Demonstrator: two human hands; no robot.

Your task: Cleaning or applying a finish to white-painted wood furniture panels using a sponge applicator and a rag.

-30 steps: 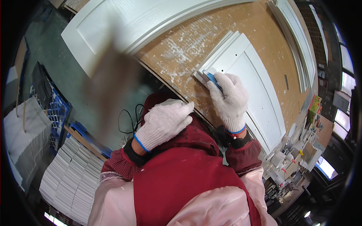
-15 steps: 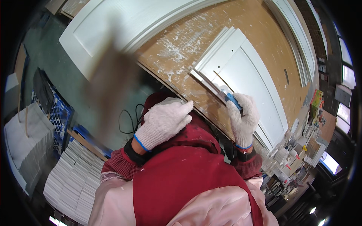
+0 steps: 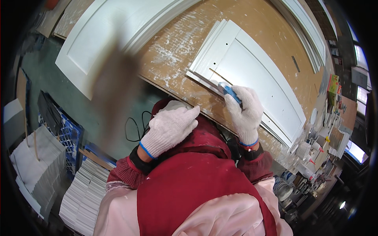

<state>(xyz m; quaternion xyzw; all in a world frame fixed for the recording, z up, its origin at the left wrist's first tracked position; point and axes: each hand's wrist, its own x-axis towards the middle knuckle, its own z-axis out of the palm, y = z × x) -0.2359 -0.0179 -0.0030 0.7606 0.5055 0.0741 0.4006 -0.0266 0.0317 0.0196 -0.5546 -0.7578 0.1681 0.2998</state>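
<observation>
My right hand (image 3: 246,112), in a white knitted glove, is closed round a small blue-handled tool (image 3: 231,93). The tool's pale tip meets the near long edge of a white framed panel (image 3: 252,74), which lies with others under it on the workbench (image 3: 169,80). Just beyond the tip, a thin yellowish strip (image 3: 216,74) lies on the panel. Gloved likewise, my left hand (image 3: 171,128) rests over my lap by the bench's near edge. Its fingers are loosely bent and apart, and nothing shows in them.
A larger white panel (image 3: 102,35) overhangs the bench at left; more white panels (image 3: 305,35) lie at the far right. Bottles and tubs (image 3: 305,151) crowd the right end. White stacks (image 3: 84,200) and a blue crate (image 3: 71,137) stand at lower left. A blurred brown shape (image 3: 118,74) hides part of the view.
My right hand and the blue-handled tool appear farther left and up, with the panel likewise shifted in view. My left hand has hardly moved.
</observation>
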